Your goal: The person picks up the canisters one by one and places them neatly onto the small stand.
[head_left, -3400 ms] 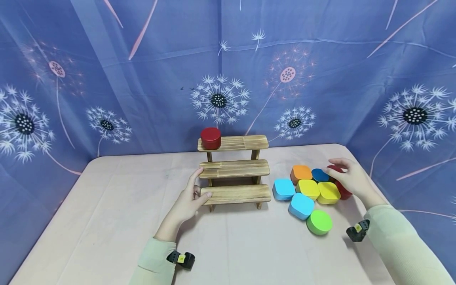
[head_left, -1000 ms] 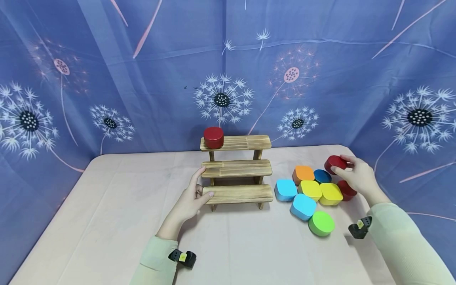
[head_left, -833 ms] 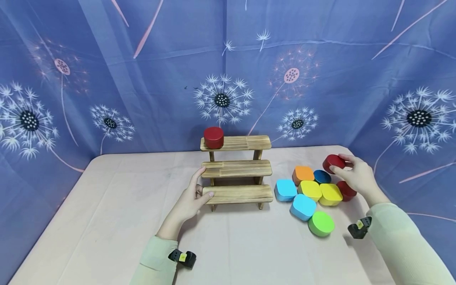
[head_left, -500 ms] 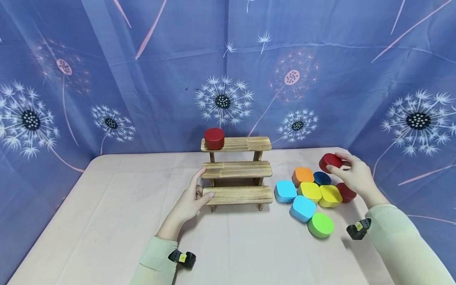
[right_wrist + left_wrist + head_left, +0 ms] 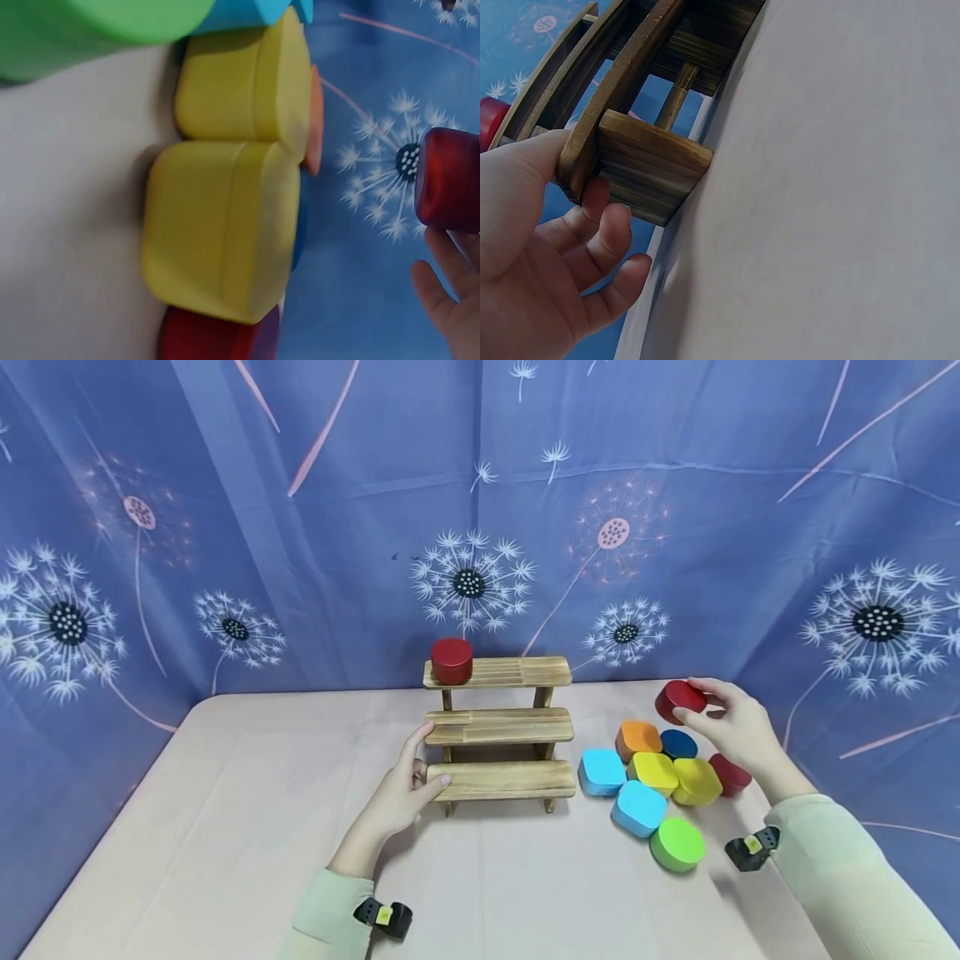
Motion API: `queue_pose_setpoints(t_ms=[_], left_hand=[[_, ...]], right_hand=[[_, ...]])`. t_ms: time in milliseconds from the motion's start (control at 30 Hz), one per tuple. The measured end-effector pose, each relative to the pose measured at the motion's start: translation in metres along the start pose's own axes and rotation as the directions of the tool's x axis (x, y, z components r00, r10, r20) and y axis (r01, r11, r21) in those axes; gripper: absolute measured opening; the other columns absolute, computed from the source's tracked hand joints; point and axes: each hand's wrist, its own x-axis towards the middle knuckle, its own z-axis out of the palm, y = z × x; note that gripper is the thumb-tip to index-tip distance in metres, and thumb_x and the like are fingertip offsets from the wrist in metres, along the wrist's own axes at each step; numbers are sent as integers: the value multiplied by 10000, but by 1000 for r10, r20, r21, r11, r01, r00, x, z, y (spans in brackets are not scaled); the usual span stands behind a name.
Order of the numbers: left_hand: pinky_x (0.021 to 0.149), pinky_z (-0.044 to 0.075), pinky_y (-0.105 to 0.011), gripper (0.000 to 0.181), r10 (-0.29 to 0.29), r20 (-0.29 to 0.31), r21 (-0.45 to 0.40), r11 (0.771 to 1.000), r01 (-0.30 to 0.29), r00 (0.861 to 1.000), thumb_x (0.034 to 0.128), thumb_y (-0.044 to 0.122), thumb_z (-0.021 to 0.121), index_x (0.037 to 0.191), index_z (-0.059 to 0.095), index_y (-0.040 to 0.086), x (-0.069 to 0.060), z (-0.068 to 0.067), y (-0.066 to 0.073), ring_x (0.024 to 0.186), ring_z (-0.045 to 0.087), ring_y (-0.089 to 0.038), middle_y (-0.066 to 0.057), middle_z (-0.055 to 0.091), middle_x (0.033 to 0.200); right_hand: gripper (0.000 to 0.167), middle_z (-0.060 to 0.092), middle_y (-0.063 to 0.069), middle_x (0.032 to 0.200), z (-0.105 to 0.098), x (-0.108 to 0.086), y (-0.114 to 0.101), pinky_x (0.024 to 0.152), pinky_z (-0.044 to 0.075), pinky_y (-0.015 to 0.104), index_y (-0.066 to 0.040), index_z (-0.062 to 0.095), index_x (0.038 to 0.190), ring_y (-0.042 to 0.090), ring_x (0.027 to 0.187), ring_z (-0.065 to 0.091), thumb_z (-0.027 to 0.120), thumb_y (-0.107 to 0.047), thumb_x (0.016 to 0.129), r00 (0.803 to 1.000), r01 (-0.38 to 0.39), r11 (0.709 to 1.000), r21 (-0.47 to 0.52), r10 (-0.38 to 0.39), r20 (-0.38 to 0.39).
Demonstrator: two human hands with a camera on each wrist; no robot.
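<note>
My left hand (image 5: 396, 795) grips the left end of a three-step wooden display stand (image 5: 498, 727). In the left wrist view, its thumb lies over a step of the stand (image 5: 622, 94) while the other fingers curl beneath. A round red tin (image 5: 452, 662) sits at the left end of the top step. On the right, my right hand (image 5: 738, 731) pinches another round red tin (image 5: 677, 701) between thumb and fingers, held up behind the group of tins. The right wrist view shows this red tin (image 5: 454, 180) at the fingertips, off the table.
Right of the stand are tins: orange (image 5: 637, 740), dark blue (image 5: 678, 744), two yellow (image 5: 652, 773), two light blue (image 5: 602, 772), green (image 5: 677, 844) and a third red tin (image 5: 729, 774). Blue dandelion-print cloth (image 5: 337, 568) hangs behind the pale table (image 5: 247, 810) and at its sides.
My right hand has taken the red tin from the back right of the group, raised it and carried it leftward. My left hand keeps its place on the stand.
</note>
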Motion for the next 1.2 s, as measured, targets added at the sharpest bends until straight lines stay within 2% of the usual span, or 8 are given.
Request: queue_pose_setpoints(t_ms=[167, 400, 500, 667, 733, 933, 1067, 1200], left_hand=[[376, 405, -225, 805, -13, -5, -12, 1000, 13, 1000, 907, 213, 640, 1403, 124, 583, -1, 1, 0, 533, 389, -104, -22, 406, 725], [373, 407, -227, 804, -15, -3, -11, 1000, 15, 1000, 906, 217, 642, 1417, 125, 559, -1, 0, 0, 527, 394, -106, -25, 407, 722], [375, 401, -223, 801, -6, -3, -5, 1000, 6, 1000, 904, 223, 645, 1434, 125, 526, 0, 0, 0, 525, 401, -105, -25, 412, 723], [381, 404, -230, 800, 4, 0, -2, 1000, -4, 1000, 901, 239, 649, 1451, 125, 490, 0, 0, -1, 525, 406, -102, -29, 414, 734], [381, 407, -233, 798, -2, 0, -4, 1000, 2, 1000, 899, 242, 651, 1449, 130, 492, -1, 0, -2, 526, 407, -101, -28, 415, 737], [384, 397, -223, 798, -4, -4, 1, 1000, 4, 1000, 899, 234, 651, 1449, 132, 490, -2, -1, -2, 520, 412, -101, -24, 418, 732], [387, 397, -211, 801, -19, -5, 3, 1000, 19, 1000, 907, 201, 640, 1463, 125, 459, -4, 0, 6, 522, 406, -99, -28, 413, 741], [405, 382, -189, 797, -32, 7, 7, 999, 32, 999, 915, 147, 622, 1499, 122, 355, -8, -2, 23, 528, 397, -92, -38, 411, 744]], right_hand=[[631, 483, 239, 1303, 0, 1, -13, 668, 421, 71, -39, 444, 1389, 385, 1035, 547, 639, -370, 889, 1000, 15, 999, 30, -15, 13], [629, 479, 190, 1326, 1, 4, -34, 709, 391, 19, -63, 439, 1397, 337, 1074, 534, 649, -361, 885, 998, 43, 997, 58, -45, 34], [631, 485, 177, 1323, 1, 5, -42, 724, 421, 56, -74, 437, 1401, 339, 1069, 549, 648, -368, 884, 997, 58, 996, 73, -61, 45], [660, 490, 154, 1307, 1, 5, -55, 727, 497, 211, -120, 412, 1426, 353, 1067, 563, 635, -418, 882, 995, 55, 996, 77, -61, 81], [660, 497, 135, 1302, 2, 6, -62, 729, 507, 235, -139, 416, 1425, 342, 1071, 565, 639, -429, 876, 994, 49, 995, 82, -56, 90], [610, 525, 141, 1273, 8, 10, -78, 707, 480, 140, -107, 459, 1389, 323, 1051, 562, 681, -331, 867, 989, 122, 987, 104, -129, 69], [572, 538, 166, 1248, 11, 13, -87, 690, 480, 118, -64, 485, 1363, 329, 1013, 572, 691, -250, 863, 977, 201, 971, 126, -208, 49], [553, 552, 151, 1235, 14, 16, -95, 709, 485, 114, -66, 506, 1348, 307, 1002, 577, 699, -226, 855, 967, 248, 960, 128, -254, 34]])
